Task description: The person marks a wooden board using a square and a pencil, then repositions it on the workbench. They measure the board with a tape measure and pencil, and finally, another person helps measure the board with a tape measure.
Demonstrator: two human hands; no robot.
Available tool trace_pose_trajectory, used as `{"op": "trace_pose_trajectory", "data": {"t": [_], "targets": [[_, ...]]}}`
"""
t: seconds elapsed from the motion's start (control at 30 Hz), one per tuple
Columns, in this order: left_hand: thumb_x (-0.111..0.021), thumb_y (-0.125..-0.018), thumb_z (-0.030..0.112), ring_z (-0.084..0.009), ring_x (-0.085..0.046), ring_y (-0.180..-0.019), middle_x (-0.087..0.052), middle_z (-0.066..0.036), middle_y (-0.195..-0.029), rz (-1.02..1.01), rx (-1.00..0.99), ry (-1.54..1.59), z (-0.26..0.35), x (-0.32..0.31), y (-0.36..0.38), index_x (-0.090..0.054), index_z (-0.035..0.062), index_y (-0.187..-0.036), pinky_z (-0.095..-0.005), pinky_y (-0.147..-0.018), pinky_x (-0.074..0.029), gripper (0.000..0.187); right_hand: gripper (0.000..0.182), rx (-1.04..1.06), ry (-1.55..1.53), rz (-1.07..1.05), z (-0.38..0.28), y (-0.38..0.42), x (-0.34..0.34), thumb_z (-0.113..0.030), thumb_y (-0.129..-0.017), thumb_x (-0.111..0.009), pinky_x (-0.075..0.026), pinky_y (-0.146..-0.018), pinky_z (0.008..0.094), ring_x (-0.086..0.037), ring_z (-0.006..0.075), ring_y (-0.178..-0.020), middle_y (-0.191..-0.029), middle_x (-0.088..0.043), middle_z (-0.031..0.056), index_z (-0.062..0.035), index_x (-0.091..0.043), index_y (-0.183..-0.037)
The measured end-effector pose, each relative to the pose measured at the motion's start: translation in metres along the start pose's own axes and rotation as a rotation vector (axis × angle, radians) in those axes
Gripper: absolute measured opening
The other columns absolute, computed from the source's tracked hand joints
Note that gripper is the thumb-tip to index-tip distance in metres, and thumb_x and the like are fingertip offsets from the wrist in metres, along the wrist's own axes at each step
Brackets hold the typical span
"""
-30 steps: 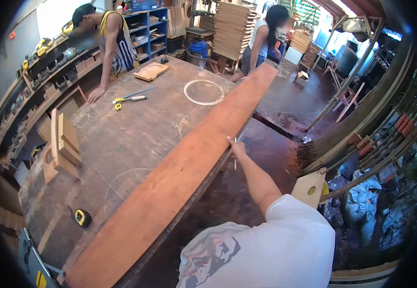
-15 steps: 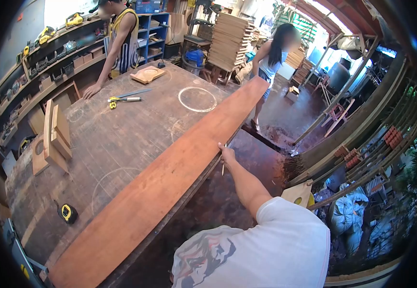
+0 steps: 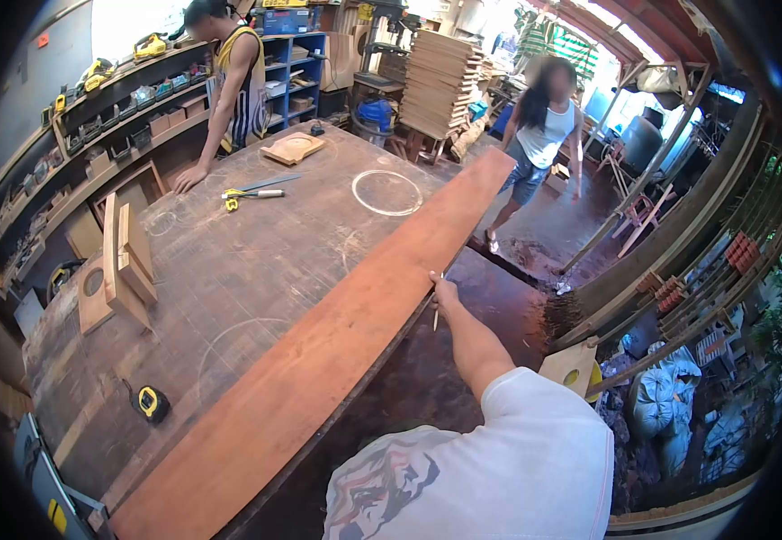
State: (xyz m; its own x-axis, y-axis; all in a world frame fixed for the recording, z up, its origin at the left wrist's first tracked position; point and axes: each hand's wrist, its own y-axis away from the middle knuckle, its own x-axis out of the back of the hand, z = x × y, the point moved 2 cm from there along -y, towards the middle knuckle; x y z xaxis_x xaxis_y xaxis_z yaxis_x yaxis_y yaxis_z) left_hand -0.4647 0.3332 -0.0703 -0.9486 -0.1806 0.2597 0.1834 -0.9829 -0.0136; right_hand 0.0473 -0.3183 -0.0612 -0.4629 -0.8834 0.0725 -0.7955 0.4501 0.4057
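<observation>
A long reddish-brown wooden plank (image 3: 319,346) lies along the near edge of the worktable (image 3: 256,270). At its near long edge is my right hand (image 3: 445,295), closed, the thumb at the rim of the wood. A thin pencil (image 3: 436,319) sticks out below the fingers of that hand. My left hand is out of view. On the table to the left lies a black and yellow tape measure (image 3: 150,404). Farther back lie a second yellow tape measure (image 3: 231,203) and a chisel-like tool with a pale handle (image 3: 270,193).
Joined wooden pieces (image 3: 121,270) stand on the table's left side. A shaped wood block (image 3: 293,148) lies at the back. One person (image 3: 240,85) leans a hand on the far left edge; another (image 3: 544,135) stands beyond the plank's far end. Stacked boards (image 3: 440,85) rise behind.
The view has shifted slightly, so the table appears farther right and lower. The person beyond the plank has turned towards me. My right hand stays at the plank's edge with the pencil.
</observation>
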Motion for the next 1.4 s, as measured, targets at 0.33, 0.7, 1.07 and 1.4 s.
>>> {"op": "trace_pose_trajectory", "data": {"t": [0.33,0.7,1.07,1.4], "targets": [[-0.069,-0.087,0.052,-0.0329,-0.066,-0.091,-0.069,-0.021,-0.102,0.119,-0.037,-0.038,0.002,0.057,-0.038,-0.066,-0.0109,-0.114,-0.0481,-0.077,-0.055,0.068,0.033,0.046,0.031,0.016,-0.002,-0.012,0.001,-0.037,-0.093,-0.072,-0.027,-0.04,0.032,-0.037,0.0151,-0.044,-0.06,-0.041,-0.0001,-0.0096,-0.055,-0.083],[-0.069,-0.087,0.055,-0.0342,-0.066,-0.093,-0.069,-0.022,-0.105,0.371,0.329,-0.018,-0.057,0.201,-0.112,-0.065,-0.0128,-0.116,-0.0497,-0.079,-0.055,0.074,0.039,-0.025,-0.07,-0.101,0.011,-0.038,0.02,-0.05,-0.089,-0.07,-0.027,-0.037,0.0265,-0.035,0.0119,-0.041,-0.064,-0.044,-0.0008,-0.0146,-0.055,-0.097],[-0.055,-0.101,0.036,-0.0326,-0.066,-0.108,-0.062,-0.024,-0.128,0.436,0.21,0.238,-0.061,0.148,-0.054,-0.056,-0.0122,-0.131,-0.0424,-0.092,-0.055,0.056,0.028,0.018,-0.108,-0.143,0.007,-0.018,0.011,-0.045,-0.097,-0.061,-0.025,-0.037,0.0244,-0.036,0.0104,-0.042,-0.074,-0.054,-0.001,-0.018,-0.059,-0.104],[-0.067,-0.092,0.038,-0.0436,-0.046,-0.134,-0.045,-0.03,-0.147,0.452,-0.341,-0.6,-0.013,0.124,-0.053,-0.037,-0.0097,-0.148,-0.0489,-0.113,-0.037,0.079,0.045,0.04,-0.01,-0.128,0.009,-0.014,0.013,-0.053,-0.097,-0.06,-0.025,-0.043,0.0244,-0.034,0.0078,-0.051,-0.096,-0.062,-0.0005,-0.0131,-0.064,-0.117]]}}
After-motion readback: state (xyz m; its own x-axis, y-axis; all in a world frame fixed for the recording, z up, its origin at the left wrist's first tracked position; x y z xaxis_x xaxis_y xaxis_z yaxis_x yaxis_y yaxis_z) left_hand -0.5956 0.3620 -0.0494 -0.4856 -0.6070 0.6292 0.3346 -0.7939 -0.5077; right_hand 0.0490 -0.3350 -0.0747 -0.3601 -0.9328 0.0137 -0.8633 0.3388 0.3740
